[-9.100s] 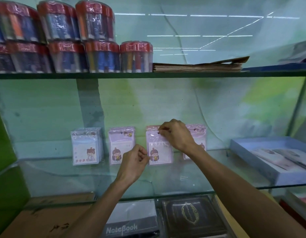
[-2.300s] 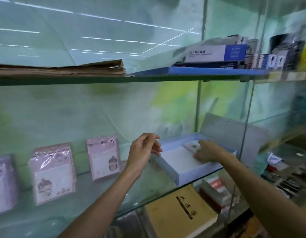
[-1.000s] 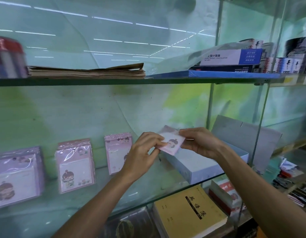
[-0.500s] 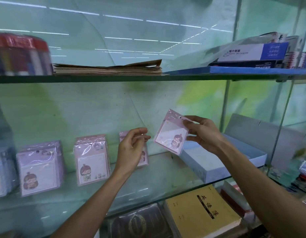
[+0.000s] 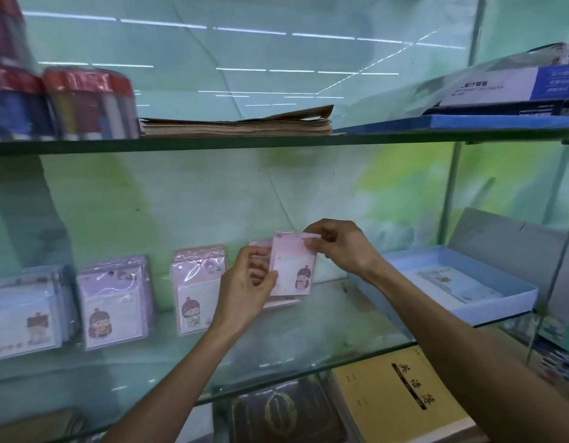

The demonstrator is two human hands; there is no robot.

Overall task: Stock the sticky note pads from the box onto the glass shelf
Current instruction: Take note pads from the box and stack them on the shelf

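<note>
Both hands are up at the glass shelf [image 5: 308, 343], sharing one pink pad [image 5: 292, 266] between them. The right hand [image 5: 340, 247] pinches its top right corner with thumb and fingertips, while the left hand [image 5: 244, 292] curls its fingers around the pad's lower left edge. The pad stands upright, cartoon girl facing the camera, held just in front of a pink stack [image 5: 259, 244] at the right end of the row, and whether its bottom edge touches the glass cannot be told. Left of that, three more stacks lean against the back wall: a pink stack [image 5: 198, 289], a lilac stack [image 5: 113, 305] and a pale blue stack [image 5: 24, 314] at far left. To the right on the same shelf sits the open blue box [image 5: 507, 282], more flat packs lying inside it. On the upper shelf [image 5: 276, 140] there are red-capped tubs [image 5: 88, 103], a brown paper pile [image 5: 238, 124] and a calculator box [image 5: 513, 84]. Below the glass lies a yellow notebook [image 5: 401, 398].
</note>
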